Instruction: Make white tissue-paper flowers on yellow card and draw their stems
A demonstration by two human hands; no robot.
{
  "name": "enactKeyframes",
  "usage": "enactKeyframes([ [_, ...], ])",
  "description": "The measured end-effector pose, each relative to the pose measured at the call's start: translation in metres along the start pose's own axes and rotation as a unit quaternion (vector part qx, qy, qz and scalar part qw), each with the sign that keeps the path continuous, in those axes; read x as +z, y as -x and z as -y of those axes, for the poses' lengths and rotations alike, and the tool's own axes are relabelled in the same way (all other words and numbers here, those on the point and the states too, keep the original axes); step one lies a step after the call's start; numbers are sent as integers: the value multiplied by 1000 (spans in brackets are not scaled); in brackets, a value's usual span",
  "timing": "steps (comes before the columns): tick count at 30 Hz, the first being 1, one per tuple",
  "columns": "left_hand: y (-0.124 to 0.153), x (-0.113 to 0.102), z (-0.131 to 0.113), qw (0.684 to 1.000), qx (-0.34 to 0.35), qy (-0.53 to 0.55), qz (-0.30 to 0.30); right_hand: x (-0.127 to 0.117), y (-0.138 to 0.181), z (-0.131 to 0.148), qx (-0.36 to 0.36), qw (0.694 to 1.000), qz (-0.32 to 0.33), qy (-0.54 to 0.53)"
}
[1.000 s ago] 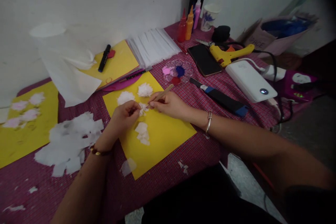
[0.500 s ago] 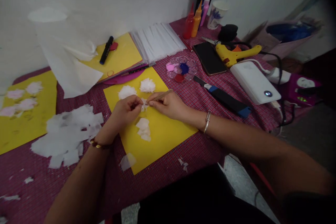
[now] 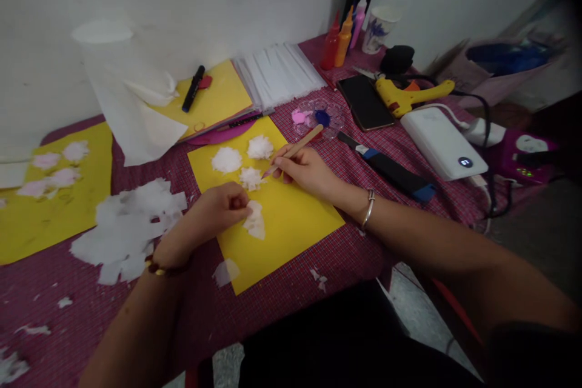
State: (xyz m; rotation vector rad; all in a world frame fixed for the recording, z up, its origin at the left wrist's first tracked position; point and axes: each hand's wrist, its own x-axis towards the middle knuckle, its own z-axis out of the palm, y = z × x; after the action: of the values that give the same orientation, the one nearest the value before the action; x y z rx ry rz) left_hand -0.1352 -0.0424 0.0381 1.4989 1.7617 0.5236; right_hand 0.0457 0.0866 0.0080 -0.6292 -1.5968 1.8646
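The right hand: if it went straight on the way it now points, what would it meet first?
Probably the nearest white tuft on the yellow sheet: the wooden stick in the right hand has its tip at that tuft's edge, though whether they touch is unclear.

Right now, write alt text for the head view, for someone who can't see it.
A person's right hand holds a wooden stick with its tip at a white paper puff on a yellow sheet; the left hand is at loose white paper pieces. Two similar puffs lie just beyond.
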Motion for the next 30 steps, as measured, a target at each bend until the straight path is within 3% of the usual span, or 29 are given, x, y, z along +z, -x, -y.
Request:
enactKeyframes([
  [3,0,-2,-6,995,-21,94,-10,1,4,5,-8,1000,9,-17],
  [9,-2,5,-12,955,-38,275,-107,8,17,17,-54,997,43,-41],
  [18,-5,14,-11,925,-67,354,-117,13,20,9,-87,993,50,65],
  [24,-4,15,-18,912,-84,381,-128,13,21,8,-114,990,47,75],
  [30,-6,18,-11,840,-79,524,-115,13,20,5,-110,993,44,19],
])
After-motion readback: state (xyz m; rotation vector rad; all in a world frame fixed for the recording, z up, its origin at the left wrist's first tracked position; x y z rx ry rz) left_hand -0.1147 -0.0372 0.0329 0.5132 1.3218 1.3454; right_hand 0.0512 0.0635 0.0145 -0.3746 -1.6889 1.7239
